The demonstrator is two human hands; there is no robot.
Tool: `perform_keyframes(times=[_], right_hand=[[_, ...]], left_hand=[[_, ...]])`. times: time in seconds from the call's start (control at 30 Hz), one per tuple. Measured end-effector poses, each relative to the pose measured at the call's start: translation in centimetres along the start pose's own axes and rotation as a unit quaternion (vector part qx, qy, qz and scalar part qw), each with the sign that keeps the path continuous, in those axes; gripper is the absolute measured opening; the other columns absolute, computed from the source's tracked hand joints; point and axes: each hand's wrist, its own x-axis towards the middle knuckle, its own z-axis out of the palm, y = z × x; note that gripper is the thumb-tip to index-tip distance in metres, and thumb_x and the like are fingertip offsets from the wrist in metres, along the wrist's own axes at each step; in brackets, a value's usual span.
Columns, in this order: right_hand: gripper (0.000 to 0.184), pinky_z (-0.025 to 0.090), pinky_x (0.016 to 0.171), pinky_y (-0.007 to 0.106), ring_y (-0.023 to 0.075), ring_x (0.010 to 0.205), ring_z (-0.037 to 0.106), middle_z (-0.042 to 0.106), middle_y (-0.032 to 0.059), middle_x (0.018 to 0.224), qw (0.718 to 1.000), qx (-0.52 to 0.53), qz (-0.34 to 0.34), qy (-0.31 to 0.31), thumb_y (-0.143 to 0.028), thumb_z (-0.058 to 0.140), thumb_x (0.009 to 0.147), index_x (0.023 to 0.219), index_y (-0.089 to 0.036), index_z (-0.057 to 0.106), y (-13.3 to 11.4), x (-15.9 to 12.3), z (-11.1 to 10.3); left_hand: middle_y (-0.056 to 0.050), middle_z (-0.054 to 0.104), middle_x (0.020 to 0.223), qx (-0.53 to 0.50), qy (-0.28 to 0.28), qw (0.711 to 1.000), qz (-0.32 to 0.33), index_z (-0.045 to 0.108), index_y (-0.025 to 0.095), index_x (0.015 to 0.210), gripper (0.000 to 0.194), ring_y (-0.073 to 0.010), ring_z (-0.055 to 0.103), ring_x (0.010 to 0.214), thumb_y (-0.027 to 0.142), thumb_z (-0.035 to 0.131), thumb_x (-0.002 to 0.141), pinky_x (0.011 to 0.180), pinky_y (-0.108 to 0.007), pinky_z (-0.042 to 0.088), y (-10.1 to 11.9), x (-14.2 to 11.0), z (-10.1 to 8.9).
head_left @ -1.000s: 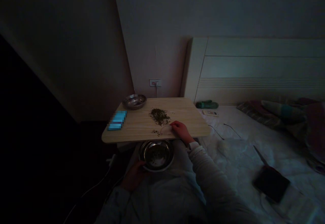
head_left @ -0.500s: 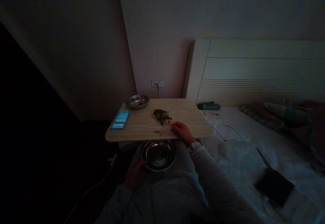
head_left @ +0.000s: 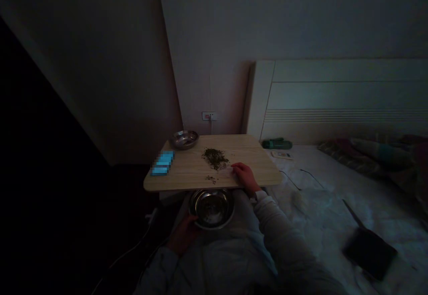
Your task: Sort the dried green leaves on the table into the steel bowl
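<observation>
My left hand (head_left: 184,233) grips the near left rim of a shiny metal bowl (head_left: 230,217), which rests on my lap just under the table edge. A few dark bits seem to lie inside it, hard to make out in the dim light. My right hand (head_left: 245,177) is over the table's right half, fingers pinched on a thin, pale, see-through piece (head_left: 228,170) whose kind I cannot tell. The piece touches or nearly touches the near right side of a pile of small dark green-brown bits (head_left: 214,157). A smaller scatter of bits (head_left: 211,179) lies closer to the front edge.
On the wooden table (head_left: 187,177) are a second metal bowl (head_left: 184,139) at the back left and a blurred lit phone (head_left: 162,163). To the right, the bed holds a green bottle (head_left: 277,144), a pale remote (head_left: 281,155), and a dark flat object (head_left: 370,252).
The view has shifted slightly. Relative to the table, my right hand and the pale piece have moved a little away from me, toward the pile. My left hand still holds the bowl.
</observation>
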Motion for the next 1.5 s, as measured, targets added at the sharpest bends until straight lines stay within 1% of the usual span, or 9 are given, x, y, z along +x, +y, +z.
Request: perform_keyframes(times=[0.1,0.2,0.3,0.47,0.77,0.97,1.07,1.3,1.5], right_hand=[[0.021,0.051,0.072,0.033,0.0207,0.07,0.064,0.073,-0.0004,0.066,1.0,0.001,-0.007,-0.002,-0.039,0.059,0.067,0.077,-0.026,0.073,0.1,0.0,0.0],[0.023,0.051,0.073,0.034,0.0218,0.072,0.064,0.072,0.0003,0.066,1.0,0.006,-0.014,-0.008,-0.041,0.058,0.066,0.077,-0.027,0.072,0.1,0.0,0.0],[0.024,0.052,0.079,0.036,0.0237,0.077,0.066,0.072,0.0012,0.068,1.0,0.008,-0.006,0.001,-0.041,0.058,0.064,0.077,-0.027,0.072,0.1,0.0,0.0],[0.019,0.053,0.08,0.037,0.0245,0.077,0.067,0.072,0.0023,0.069,1.0,0.001,0.007,0.005,-0.039,0.058,0.066,0.075,-0.027,0.071,0.0,-0.2,0.2],[0.02,0.052,0.075,0.035,0.0225,0.071,0.064,0.071,-0.0001,0.065,1.0,0.0,-0.022,0.005,-0.042,0.06,0.066,0.074,-0.027,0.071,0.1,-0.1,0.0],[0.024,0.052,0.08,0.038,0.024,0.074,0.064,0.068,0.0009,0.065,1.0,-0.002,-0.019,0.01,-0.044,0.056,0.063,0.075,-0.028,0.068,0.1,0.0,0.2],[0.025,0.052,0.082,0.038,0.0246,0.076,0.064,0.067,0.0012,0.066,1.0,0.002,-0.015,0.014,-0.045,0.055,0.063,0.075,-0.028,0.068,0.1,0.0,0.3],[0.024,0.052,0.079,0.036,0.0227,0.074,0.064,0.07,0.0003,0.066,1.0,0.007,-0.008,0.008,-0.044,0.056,0.064,0.076,-0.027,0.069,0.1,0.1,0.3],[0.019,0.053,0.078,0.034,0.0221,0.076,0.066,0.072,-0.0003,0.067,1.0,-0.008,-0.01,0.009,-0.04,0.058,0.067,0.074,-0.027,0.07,-0.3,-0.1,0.1]], left_hand=[[-0.008,0.085,0.1,0.002,-0.006,1.0,0.007,0.077,0.022,0.105,0.035,-0.0315,0.082,0.1,0.012,0.087,0.073,0.09,-0.041,0.065,0.2,-0.5,0.5],[-0.009,0.085,0.102,0.004,-0.012,1.0,0.007,0.077,0.022,0.106,0.035,-0.0303,0.081,0.097,0.014,0.086,0.074,0.087,-0.04,0.065,0.2,-0.7,0.8],[-0.007,0.085,0.101,-0.003,-0.002,1.0,0.011,0.076,0.023,0.114,0.044,-0.0283,0.081,0.094,0.012,0.085,0.072,0.085,-0.038,0.064,0.0,-0.6,1.1],[-0.008,0.085,0.103,0.012,-0.035,0.999,0.028,0.075,0.024,0.133,0.06,-0.0296,0.081,0.095,0.013,0.085,0.074,0.083,-0.039,0.064,0.1,-1.0,1.6],[-0.008,0.085,0.104,-0.01,-0.007,1.0,0.012,0.076,0.021,0.126,0.047,-0.0272,0.081,0.095,0.009,0.078,0.08,0.09,-0.04,0.066,0.6,-1.7,2.8],[-0.008,0.084,0.12,-0.009,0.008,0.999,0.035,0.069,0.026,0.147,0.071,-0.0291,0.081,0.105,0.008,0.079,0.079,0.087,-0.038,0.065,0.6,-2.3,3.1],[-0.009,0.084,0.123,0.003,0.007,0.999,0.043,0.066,0.027,0.151,0.077,-0.0286,0.081,0.104,0.009,0.081,0.078,0.084,-0.037,0.065,0.6,-2.6,2.7],[-0.007,0.083,0.117,0.015,0.027,0.999,0.038,0.066,0.028,0.146,0.072,-0.0255,0.08,0.097,0.01,0.077,0.078,0.082,-0.034,0.063,0.5,-2.4,2.7],[-0.004,0.082,0.104,0.005,-0.008,1.0,0.01,0.067,0.026,0.14,0.067,-0.0247,0.079,0.093,0.013,0.081,0.076,0.087,-0.037,0.063,0.5,-1.8,2.4]])
